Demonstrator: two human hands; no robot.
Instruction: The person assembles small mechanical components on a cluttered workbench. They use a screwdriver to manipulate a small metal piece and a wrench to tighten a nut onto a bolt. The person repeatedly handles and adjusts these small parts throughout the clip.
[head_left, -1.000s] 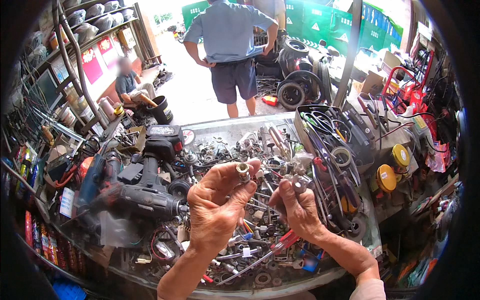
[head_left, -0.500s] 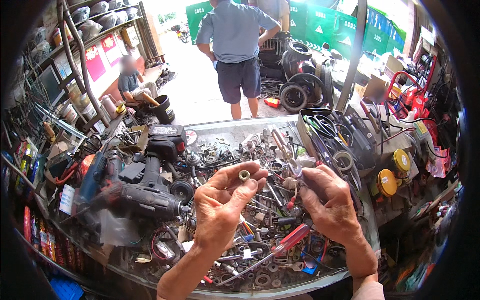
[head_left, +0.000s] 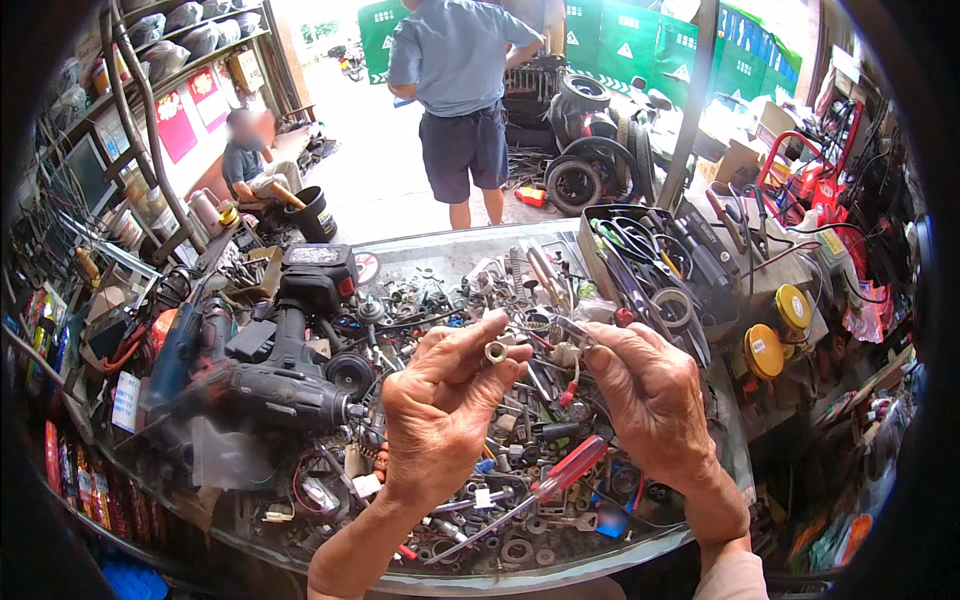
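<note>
The left hand [head_left: 440, 395] is nearly closed, thumb and fingers gripping a small brass-coloured hollow metal cylinder [head_left: 496, 352] above the cluttered glass-topped bench [head_left: 425, 252]. The right hand [head_left: 650, 400], between the cylinder's 3 and 4 o'clock, is half curled; its hold cannot be determined. A red-handled screwdriver [head_left: 572, 468] lies at 5 o'clock.

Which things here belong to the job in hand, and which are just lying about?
Likely in the job:
hollow brass-coloured metal cylinder, left grip
small greyish piece, at right grip

Just lying about:
black cordless power tool
red-handled metal screwdriver
black plastic bucket
</note>
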